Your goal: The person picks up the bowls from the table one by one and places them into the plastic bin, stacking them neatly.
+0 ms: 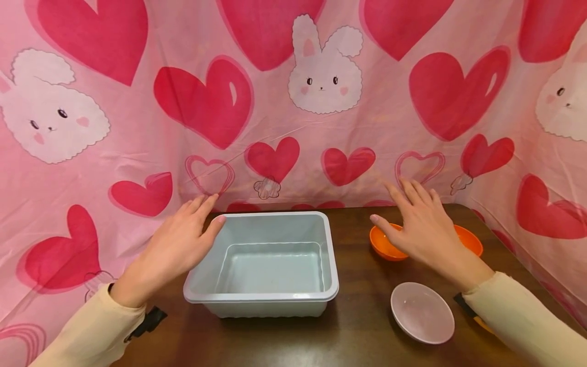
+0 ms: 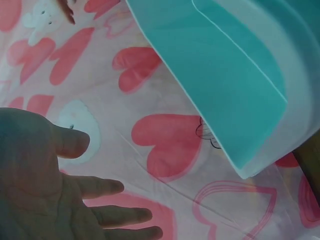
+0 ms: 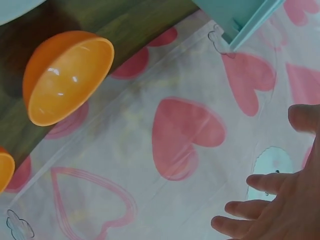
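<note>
Basin [image 1: 261,296], pale blue-grey and upright, stands on the left part of the desk [image 1: 357,316]. To its right are a pinkish bowl [image 1: 422,312] at the near side, a left orange bowl [image 1: 380,245] farther back, partly hidden by the right hand [image 1: 422,229], and a right orange bowl [image 1: 470,242] beyond the wrist. The right hand hangs in the air, fingers straight and loosely spread, thumb apart; it holds nothing, and the right wrist view shows it away from the bowls. The left hand [image 1: 174,244] is raised by the basin's left wall, likewise spread and gripping nothing, with a gap between it and the basin in the left wrist view. I judge the step in hand to be a reach, with no contact made. Done well, the left hand would settle lightly on the left rim to steady the basin, while the right hand would meet a bowl at its edge, thumb inside and fingers outside. The orange glaze looks slick, so a firm pinch and a level lift would suit it. The right sleeve [image 1: 527,316] should stay high enough not to brush the pinkish bowl.
</note>
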A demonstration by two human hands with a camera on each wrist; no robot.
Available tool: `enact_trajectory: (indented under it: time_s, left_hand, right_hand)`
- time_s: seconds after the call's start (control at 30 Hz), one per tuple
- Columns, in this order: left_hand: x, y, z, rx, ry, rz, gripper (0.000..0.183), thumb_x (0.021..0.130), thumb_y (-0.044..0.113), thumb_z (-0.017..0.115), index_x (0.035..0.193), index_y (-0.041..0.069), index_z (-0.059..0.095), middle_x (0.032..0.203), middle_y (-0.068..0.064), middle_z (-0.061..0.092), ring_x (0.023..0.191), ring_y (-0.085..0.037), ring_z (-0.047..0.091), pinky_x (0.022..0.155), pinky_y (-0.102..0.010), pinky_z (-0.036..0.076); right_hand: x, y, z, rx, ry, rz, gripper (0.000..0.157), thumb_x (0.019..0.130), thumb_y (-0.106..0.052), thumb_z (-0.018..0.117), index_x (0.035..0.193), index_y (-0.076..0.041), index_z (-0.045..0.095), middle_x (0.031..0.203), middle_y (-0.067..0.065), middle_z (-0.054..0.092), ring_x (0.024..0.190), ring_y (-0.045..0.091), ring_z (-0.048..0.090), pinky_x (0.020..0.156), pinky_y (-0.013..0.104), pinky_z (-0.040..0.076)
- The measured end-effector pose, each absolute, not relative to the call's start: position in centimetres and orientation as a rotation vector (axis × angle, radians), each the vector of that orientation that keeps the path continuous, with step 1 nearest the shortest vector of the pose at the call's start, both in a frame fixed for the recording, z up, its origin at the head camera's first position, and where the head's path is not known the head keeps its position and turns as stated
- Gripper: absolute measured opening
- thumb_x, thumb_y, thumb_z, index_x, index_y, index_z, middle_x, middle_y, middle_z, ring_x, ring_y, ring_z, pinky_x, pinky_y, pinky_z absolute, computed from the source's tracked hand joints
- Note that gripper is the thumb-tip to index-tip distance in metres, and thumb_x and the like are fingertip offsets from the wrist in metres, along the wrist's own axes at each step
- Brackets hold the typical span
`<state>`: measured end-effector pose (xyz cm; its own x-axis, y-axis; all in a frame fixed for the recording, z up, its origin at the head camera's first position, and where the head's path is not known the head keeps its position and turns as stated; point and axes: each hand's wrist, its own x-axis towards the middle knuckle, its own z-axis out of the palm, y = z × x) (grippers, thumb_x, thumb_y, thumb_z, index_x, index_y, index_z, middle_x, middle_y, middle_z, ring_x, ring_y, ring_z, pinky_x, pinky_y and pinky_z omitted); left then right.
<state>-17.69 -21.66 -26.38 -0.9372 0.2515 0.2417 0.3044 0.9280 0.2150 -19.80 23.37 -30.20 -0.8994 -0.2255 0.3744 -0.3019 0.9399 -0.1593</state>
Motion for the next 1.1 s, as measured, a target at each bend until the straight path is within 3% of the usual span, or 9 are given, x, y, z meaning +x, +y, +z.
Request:
enact_trajectory:
  time_s: [0.23,0.53,0.63,0.77,0.93,1.1]
  left_hand:
    - [-17.1,-22.2,-27.3,-0.396,-2.912,-0.374,0.068,0.107,0.038,0.057,0.160,0.000,0.039,0.158,-0.030,0.041,0.147,-0.049,0.036,0.118,-0.065,0.029]
    - [-16.5,-23.4,-29.5,-0.367,-2.926,-0.415,0.068,0.106,0.036,0.059,0.159,-0.002,0.039,0.156,-0.030,0.044,0.145,-0.049,0.038,0.116,-0.066,0.032]
    - [-16.3,-23.8,-30.2,-0.357,-2.907,-0.413,0.067,0.105,0.035,0.061,0.157,-0.003,0.042,0.151,-0.030,0.049,0.141,-0.048,0.044,0.112,-0.067,0.037]
    - [-15.9,-24.5,-31.0,-0.320,-2.892,-0.391,0.066,0.104,0.034,0.063,0.152,-0.008,0.046,0.140,-0.034,0.055,0.127,-0.050,0.054,0.103,-0.069,0.044]
    - [-15.4,-25.5,-31.8,-0.258,-2.925,-0.378,0.064,0.103,0.034,0.064,0.144,-0.014,0.049,0.133,-0.037,0.056,0.120,-0.053,0.056,0.100,-0.070,0.045]
    - [-14.9,-26.1,-32.3,-0.217,-2.964,-0.366,0.062,0.104,0.035,0.063,0.141,-0.014,0.051,0.130,-0.034,0.058,0.118,-0.051,0.056,0.100,-0.070,0.045]
  right_hand:
    - [-18.8,24.3,-31.2,0.401,-2.659,0.375,0.085,0.096,-0.057,0.066,0.157,-0.003,0.044,0.159,0.032,0.038,0.144,0.055,0.034,0.119,0.070,0.020]
    - [-17.6,24.9,-31.5,0.372,-2.662,0.420,0.086,0.094,-0.057,0.070,0.156,-0.003,0.046,0.157,0.030,0.042,0.139,0.057,0.038,0.114,0.072,0.027]
    - [-17.1,25.2,-31.7,0.373,-2.682,0.435,0.086,0.094,-0.057,0.071,0.156,-0.002,0.046,0.157,0.031,0.041,0.140,0.057,0.038,0.117,0.071,0.025]
    - [-16.3,25.6,-32.2,0.375,-2.684,0.426,0.085,0.093,-0.054,0.074,0.155,-0.004,0.047,0.154,0.031,0.046,0.136,0.057,0.042,0.111,0.073,0.030]
    - [-15.4,26.1,-33.0,0.379,-2.652,0.391,0.083,0.091,-0.053,0.076,0.153,-0.004,0.051,0.149,0.030,0.051,0.132,0.053,0.048,0.104,0.072,0.038]
    - [-14.4,26.5,-33.7,0.361,-2.662,0.379,0.082,0.090,-0.054,0.077,0.152,-0.005,0.052,0.148,0.030,0.052,0.133,0.051,0.048,0.101,0.074,0.038]
